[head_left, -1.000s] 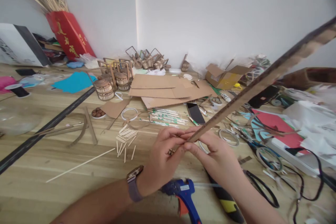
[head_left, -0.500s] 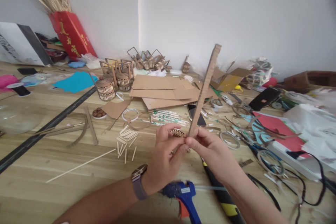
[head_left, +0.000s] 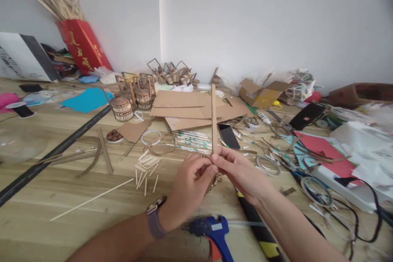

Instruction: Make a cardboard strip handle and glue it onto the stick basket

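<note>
A narrow cardboard strip [head_left: 214,118] stands nearly upright, its lower end pinched between the thumb and fingers of my right hand [head_left: 242,172]. My left hand [head_left: 196,176], with a watch [head_left: 157,204] on its wrist, is closed close against the right one at the strip's base. Partly hidden by my fingers is a small slatted basket piece [head_left: 217,179], which the left hand appears to grip. Below the hands a blue glue gun [head_left: 211,229] lies on the table, a glue stick showing at its back.
Cut sticks [head_left: 149,161] lie left of my hands. Beyond are cardboard sheets [head_left: 178,100], finished small baskets [head_left: 122,108] and a phone [head_left: 229,136]. A black-and-yellow handle [head_left: 258,225] lies beneath my right forearm. Tape rings [head_left: 268,165] and cables crowd the right side.
The cardboard strip has swung from leaning right and toward me to nearly upright, its top lower in view. The hands have turned inward, and the slatted piece now shows below the fingers.
</note>
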`<state>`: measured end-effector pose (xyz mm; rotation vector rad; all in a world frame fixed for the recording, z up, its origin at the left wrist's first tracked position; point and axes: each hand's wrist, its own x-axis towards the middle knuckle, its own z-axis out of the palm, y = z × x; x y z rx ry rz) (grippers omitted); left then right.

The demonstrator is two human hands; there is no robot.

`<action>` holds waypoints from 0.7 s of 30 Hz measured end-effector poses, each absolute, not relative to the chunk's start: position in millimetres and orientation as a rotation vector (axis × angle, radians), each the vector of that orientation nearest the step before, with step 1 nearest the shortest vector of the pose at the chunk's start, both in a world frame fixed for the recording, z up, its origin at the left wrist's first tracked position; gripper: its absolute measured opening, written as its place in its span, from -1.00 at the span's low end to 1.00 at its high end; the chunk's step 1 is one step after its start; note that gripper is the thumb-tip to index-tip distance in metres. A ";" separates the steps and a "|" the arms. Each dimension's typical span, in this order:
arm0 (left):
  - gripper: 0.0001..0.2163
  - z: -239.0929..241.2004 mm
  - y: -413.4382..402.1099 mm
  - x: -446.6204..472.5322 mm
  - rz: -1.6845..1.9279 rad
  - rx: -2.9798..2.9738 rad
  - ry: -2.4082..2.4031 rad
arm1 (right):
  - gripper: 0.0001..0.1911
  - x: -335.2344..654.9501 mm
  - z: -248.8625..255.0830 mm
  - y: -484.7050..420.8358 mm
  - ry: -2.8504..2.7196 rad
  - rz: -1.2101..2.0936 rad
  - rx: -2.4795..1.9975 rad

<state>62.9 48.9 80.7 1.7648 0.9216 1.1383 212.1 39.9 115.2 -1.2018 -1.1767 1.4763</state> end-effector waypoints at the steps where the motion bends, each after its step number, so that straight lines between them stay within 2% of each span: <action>1: -0.76 83.9 49.8 61.8 1.070 1.719 0.914 | -0.57 213.2 114.8 40.4 -1.211 1.444 -1.211; 5: -0.68 93.4 51.7 59.8 0.850 1.480 0.863 | -0.50 228.3 106.1 50.3 -1.362 1.116 -1.348; 8: -0.63 95.9 52.7 58.8 0.814 1.349 0.818 | -0.44 245.2 87.7 62.3 -1.354 0.950 -1.474; 12: -0.61 100.0 55.9 51.2 0.809 1.328 0.804 | -0.34 253.6 60.5 63.1 -1.385 1.045 -1.552; 21: -0.70 111.4 63.1 14.0 0.735 1.385 0.877 | -0.46 242.1 41.9 40.6 -1.557 1.148 -1.482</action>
